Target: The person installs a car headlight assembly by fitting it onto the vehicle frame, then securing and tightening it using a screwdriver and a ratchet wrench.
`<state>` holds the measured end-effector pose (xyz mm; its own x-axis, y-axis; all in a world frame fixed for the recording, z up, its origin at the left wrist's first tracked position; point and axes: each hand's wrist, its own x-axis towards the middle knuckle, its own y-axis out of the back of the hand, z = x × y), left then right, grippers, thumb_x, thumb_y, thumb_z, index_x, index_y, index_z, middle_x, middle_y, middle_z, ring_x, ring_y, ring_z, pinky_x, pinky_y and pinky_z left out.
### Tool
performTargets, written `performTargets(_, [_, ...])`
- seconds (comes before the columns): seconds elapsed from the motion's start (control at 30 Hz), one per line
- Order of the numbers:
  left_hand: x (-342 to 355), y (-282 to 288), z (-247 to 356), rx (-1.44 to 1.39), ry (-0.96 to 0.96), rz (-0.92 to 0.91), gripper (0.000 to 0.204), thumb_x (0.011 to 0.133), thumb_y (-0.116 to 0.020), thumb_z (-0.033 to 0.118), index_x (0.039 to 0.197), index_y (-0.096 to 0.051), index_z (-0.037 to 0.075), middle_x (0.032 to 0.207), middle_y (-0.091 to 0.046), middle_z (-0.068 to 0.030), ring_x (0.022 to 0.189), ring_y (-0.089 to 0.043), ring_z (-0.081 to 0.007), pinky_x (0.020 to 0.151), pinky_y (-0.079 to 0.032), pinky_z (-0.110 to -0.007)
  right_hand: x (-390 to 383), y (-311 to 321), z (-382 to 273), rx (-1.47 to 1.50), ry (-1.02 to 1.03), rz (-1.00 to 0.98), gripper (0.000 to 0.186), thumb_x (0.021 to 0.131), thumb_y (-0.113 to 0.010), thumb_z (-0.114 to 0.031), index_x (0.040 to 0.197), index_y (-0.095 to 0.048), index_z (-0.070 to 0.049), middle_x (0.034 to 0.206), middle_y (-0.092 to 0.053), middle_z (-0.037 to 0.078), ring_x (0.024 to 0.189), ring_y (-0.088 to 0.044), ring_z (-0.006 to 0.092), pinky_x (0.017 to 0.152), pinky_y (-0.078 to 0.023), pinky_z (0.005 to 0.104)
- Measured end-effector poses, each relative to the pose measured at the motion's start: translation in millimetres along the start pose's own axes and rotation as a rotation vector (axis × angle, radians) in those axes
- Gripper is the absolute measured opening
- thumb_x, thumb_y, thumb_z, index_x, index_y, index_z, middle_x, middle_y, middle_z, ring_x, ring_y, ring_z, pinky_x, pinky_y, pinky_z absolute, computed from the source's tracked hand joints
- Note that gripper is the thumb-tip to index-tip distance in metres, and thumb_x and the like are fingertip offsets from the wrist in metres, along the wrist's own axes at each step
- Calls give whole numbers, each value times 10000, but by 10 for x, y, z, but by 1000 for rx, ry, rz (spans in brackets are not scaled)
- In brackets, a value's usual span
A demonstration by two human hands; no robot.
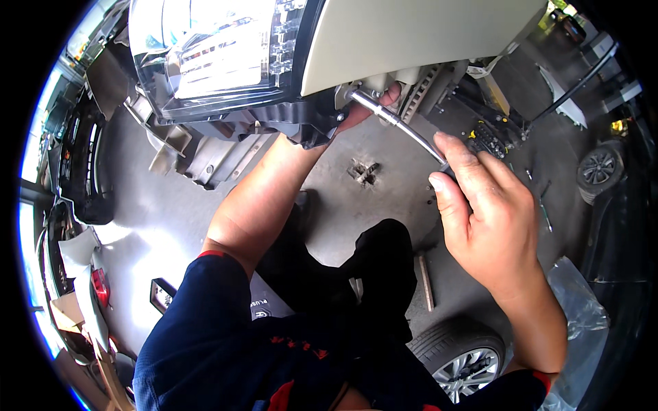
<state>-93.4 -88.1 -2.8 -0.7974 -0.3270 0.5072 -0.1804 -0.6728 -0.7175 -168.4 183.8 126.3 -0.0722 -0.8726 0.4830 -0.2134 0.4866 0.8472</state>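
A long chrome shaft with a socket on its end, a socket driver (392, 118), runs slantwise up to the lower edge of a pale fender (404, 34). Its dark collar sits at the thumb and forefinger of my right hand (490, 212), which is closed on that end; the palm hides any handle. My left hand (362, 115) reaches up behind the bottom of the headlight (219, 58), beside the socket. Some of its fingers show past the shaft, but the lamp's black housing (274, 122) and the tool hide the rest, so its grip is unclear.
Grey metal body parts (219, 161) lie beneath the headlight. A wheel (466, 363) rests near my right elbow, by clear plastic sheeting (579, 301). A black bumper (86, 161) stands at the left. A dark car (620, 219) flanks the right side. A wooden strip (426, 282) lies on the floor.
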Motion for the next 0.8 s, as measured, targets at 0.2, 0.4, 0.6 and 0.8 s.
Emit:
performTargets(0.2, [-214,238,-52,-137,41,408,477,992,-581,418,1336,-539,91,1316,-602,-125,1274,-539,-280,1043,-454,-508,-44,4,-210,-235,117,84,496,808,-757,-39,1297,-685,-83,880,-592,87,730,-589,285,673,-508,380])
performTargets(0.4, [-731,-477,-596,859,373,532,203,962,-526,144,1080,-638,23,1023,-671,-66,972,-648,-193,905,-516,-315,-7,10,-121,165,165,292,404,816,-697,8,1219,-677,29,1067,-654,192,896,-676,323,779,-553,370])
performTargets(0.6, [-972,-1868,-173,1762,-487,-104,198,773,-596,-25,939,-661,62,885,-666,-81,774,-613,-244,678,-500,-365,130,16,123,195,642,639,340,969,-608,-164,1169,-666,104,1099,-690,198,968,-659,284,821,-541,356])
performTargets(0.8, [-189,-1623,-228,2197,-1171,-503,436,790,-742,146,1203,-656,36,1039,-702,-135,967,-650,-327,859,-511,-420,-48,22,327,298,455,645,332,928,-645,-152,1173,-640,72,990,-705,172,882,-669,262,763,-546,367])
